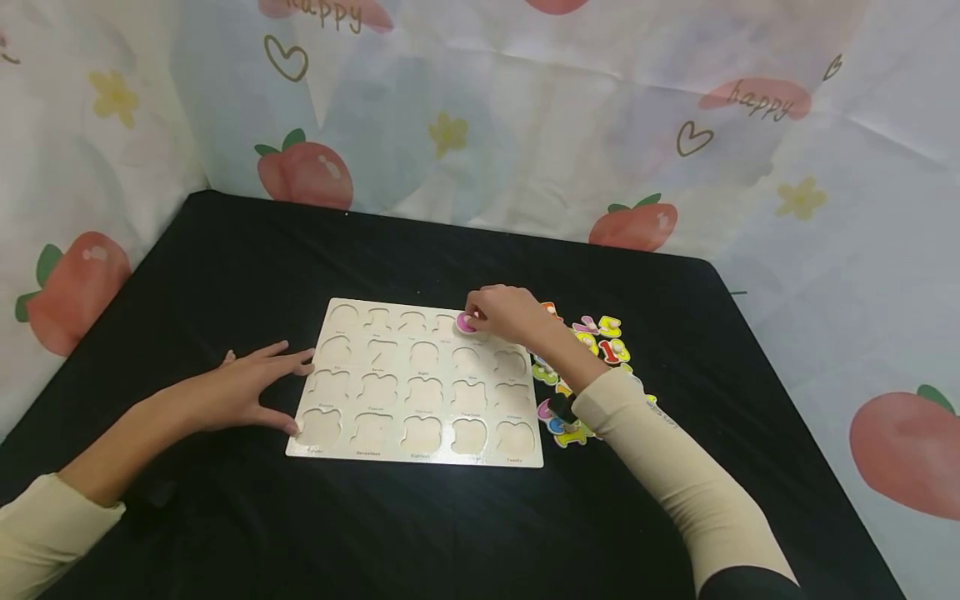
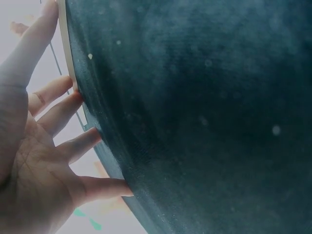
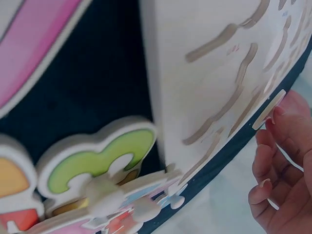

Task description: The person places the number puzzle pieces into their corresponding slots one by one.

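Note:
A pale wooden puzzle board point(image 1: 403, 397) with rows of cut-out recesses and small printed words lies flat on the black table. My left hand point(image 1: 236, 390) has its fingers spread, with thumb and fingertips at the board's left edge; the left wrist view shows the same hand point(image 2: 44, 156) beside the board's thin edge point(image 2: 65, 44). Over the top row, right of its middle, my right hand point(image 1: 506, 315) pinches a pink puzzle piece point(image 1: 465, 323). In the right wrist view, thumb and fingers of this hand point(image 3: 287, 156) hold the piece point(image 3: 269, 110) edge-on, tilted above the board.
Colourful number pieces point(image 1: 616, 351) with knobs lie in a loose pile right of the board, partly hidden under my right forearm. A green piece point(image 3: 102, 161) lies close to the board's side. A fabric backdrop point(image 1: 517, 158) with printed fruit stands behind the black table point(image 1: 360, 250).

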`<move>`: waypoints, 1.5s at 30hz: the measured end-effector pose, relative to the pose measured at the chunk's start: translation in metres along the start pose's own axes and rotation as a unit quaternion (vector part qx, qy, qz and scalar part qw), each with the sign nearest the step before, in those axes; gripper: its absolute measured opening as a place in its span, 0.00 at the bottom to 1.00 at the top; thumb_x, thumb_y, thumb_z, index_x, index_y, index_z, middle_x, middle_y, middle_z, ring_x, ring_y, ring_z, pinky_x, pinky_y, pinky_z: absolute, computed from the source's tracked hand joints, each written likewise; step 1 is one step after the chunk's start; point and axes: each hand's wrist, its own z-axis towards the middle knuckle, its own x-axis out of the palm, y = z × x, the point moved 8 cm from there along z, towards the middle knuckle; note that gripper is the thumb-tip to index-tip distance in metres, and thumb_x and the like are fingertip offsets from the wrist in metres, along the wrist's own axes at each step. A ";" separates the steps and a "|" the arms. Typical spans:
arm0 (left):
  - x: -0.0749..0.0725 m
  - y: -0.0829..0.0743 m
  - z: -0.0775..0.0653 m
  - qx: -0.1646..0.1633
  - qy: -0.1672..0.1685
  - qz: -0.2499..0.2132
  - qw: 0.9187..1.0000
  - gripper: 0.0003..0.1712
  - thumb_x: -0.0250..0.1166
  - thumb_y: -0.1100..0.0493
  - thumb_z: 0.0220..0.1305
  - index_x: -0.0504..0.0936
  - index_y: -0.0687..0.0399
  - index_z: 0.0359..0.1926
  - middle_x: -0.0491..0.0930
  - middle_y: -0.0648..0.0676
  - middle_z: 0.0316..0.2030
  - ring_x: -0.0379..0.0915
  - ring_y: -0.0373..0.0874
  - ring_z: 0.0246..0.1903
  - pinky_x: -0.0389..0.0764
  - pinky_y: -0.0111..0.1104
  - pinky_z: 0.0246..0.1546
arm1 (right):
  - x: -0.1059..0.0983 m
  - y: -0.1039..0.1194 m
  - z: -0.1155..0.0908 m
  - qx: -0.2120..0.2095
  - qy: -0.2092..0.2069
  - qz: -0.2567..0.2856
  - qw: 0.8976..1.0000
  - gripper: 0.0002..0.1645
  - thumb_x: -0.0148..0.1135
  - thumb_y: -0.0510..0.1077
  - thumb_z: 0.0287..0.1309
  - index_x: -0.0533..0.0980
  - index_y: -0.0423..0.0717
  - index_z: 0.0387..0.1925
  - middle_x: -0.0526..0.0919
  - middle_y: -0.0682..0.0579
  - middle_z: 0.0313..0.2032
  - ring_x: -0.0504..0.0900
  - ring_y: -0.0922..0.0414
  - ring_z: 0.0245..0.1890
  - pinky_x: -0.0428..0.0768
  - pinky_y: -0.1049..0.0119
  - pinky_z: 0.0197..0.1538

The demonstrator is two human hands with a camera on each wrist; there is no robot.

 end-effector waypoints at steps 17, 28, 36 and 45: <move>0.000 0.000 -0.001 0.002 -0.002 0.008 1.000 0.54 0.68 0.27 0.37 0.72 0.54 0.62 0.61 0.60 0.66 0.48 0.66 0.66 0.47 0.76 0.46 | -0.002 0.030 0.016 -0.028 0.003 -0.023 0.999 0.11 0.59 0.50 0.63 0.80 0.50 0.42 0.78 0.56 0.32 0.74 0.59 0.31 0.73 0.66 0.30; 0.000 -0.002 0.001 0.001 -0.001 0.009 1.000 0.53 0.68 0.28 0.37 0.72 0.54 0.62 0.61 0.60 0.66 0.48 0.66 0.66 0.47 0.76 0.46 | -0.003 0.048 0.033 -0.052 0.000 -0.010 0.999 0.11 0.59 0.49 0.63 0.80 0.49 0.42 0.79 0.56 0.32 0.74 0.59 0.32 0.75 0.66 0.33; -0.001 -0.004 -0.001 0.003 -0.005 0.009 1.000 0.53 0.68 0.28 0.37 0.72 0.55 0.62 0.62 0.61 0.66 0.48 0.66 0.65 0.47 0.76 0.46 | -0.003 0.058 0.042 -0.054 -0.004 -0.002 0.999 0.10 0.60 0.48 0.62 0.80 0.49 0.42 0.80 0.56 0.34 0.74 0.60 0.31 0.74 0.67 0.33; 0.000 -0.003 -0.001 0.002 -0.008 0.001 1.000 0.53 0.68 0.29 0.37 0.72 0.55 0.62 0.62 0.61 0.66 0.47 0.66 0.66 0.46 0.76 0.46 | 0.002 0.077 0.056 -0.061 0.007 -0.014 0.998 0.11 0.59 0.50 0.63 0.80 0.52 0.43 0.80 0.57 0.35 0.74 0.60 0.30 0.73 0.69 0.32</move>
